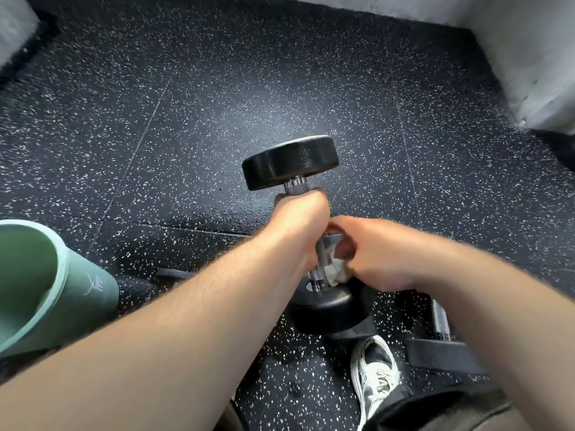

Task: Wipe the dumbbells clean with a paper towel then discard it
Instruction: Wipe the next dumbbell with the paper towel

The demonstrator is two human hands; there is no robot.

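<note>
Left forearm (pixel 174 321): is stretching in from the lower left, closest to the lens, reaching out to the work.
Left hand (pixel 300 219): is wrapping tightly round the upper part of the handle, just under the top weight, most likely to hold the bar steady.
Dumbbell (pixel 291 161): is standing on end with a slight lean, its bottom weight (pixel 329 309) resting on the floor (pixel 217 88), so the whole handle is exposed for wiping.
Right hand (pixel 376 253): is curling round the lower handle from the right and clamping a wad of tissue against the metal.
Paper towel (pixel 334 273): is showing as a crumpled white bunch between the right fingers and the bar, just above the bottom weight.
Hands together: are working one above the other on the same bar, nearly touching; one is bracing, one is rubbing.
Second dumbbell (pixel 441 346): is lying on its side at the lower right, near the shoe (pixel 375 374), seemingly waiting its turn.
Green bin (pixel 37 290): is tipping into view at the left edge, near enough to take the used towel, though its contents are not showing.
Stage: is looking like mid-wipe on the handle, with discarding not yet done.
</note>
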